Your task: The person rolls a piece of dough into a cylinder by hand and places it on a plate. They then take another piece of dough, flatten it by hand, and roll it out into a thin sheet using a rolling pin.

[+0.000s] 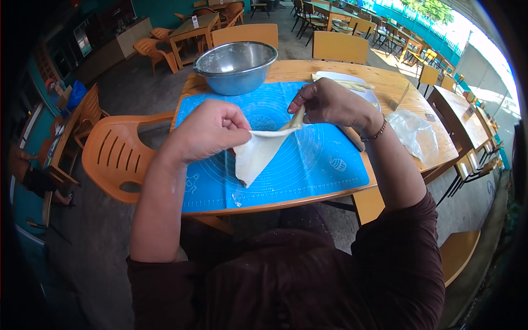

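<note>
A thin, pale sheet of dough (257, 157) hangs above the blue mat (330, 179), its lower end coming to a point. My left hand (212, 132) pinches its upper left corner between thumb and fingers. At the upper right, my right hand (330, 104) grips the dough's other end, which looks folded or twisted there. The top edge between both hands is stretched and slightly rolled. Behind my right wrist lies part of a wooden rolling pin (352, 137) at the mat's right side.
A metal bowl (236, 69) stands at the table's back left. Long dough pieces (346, 83) rest on a white plate (375, 100) at the back right. A clear plastic bag (412, 135) lies on the wooden table (291, 69). An orange chair (124, 157) is at left; a person (38, 176) is far left.
</note>
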`<state>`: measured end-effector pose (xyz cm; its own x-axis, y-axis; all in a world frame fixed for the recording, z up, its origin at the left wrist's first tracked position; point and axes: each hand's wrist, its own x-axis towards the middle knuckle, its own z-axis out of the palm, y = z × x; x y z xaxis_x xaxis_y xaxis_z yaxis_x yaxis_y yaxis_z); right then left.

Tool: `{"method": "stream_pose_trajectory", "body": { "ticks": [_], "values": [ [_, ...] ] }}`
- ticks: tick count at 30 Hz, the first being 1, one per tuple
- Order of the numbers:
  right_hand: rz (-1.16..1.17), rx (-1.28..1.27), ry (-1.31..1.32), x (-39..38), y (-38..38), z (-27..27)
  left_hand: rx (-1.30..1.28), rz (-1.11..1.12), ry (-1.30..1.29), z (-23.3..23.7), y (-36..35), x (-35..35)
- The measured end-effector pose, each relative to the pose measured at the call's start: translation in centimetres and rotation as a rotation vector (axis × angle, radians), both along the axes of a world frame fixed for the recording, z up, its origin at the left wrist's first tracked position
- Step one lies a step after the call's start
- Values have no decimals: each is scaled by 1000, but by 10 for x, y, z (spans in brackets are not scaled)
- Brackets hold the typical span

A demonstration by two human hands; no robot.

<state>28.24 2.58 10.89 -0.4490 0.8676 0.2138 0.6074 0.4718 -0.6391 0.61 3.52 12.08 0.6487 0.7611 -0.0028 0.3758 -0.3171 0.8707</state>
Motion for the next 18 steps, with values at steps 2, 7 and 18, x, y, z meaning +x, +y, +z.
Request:
{"method": "stream_pose_trajectory", "body": {
  "ticks": [2,7,18],
  "values": [
    [-96,-48,-123,-11,-12,20,34,11,30,17,11,-9],
    [-231,134,-116,-11,20,24,222,30,183,44,66,-10],
    [-422,308,-14,-1,23,-26,715,44,262,-3,59,16]
  ]
}}
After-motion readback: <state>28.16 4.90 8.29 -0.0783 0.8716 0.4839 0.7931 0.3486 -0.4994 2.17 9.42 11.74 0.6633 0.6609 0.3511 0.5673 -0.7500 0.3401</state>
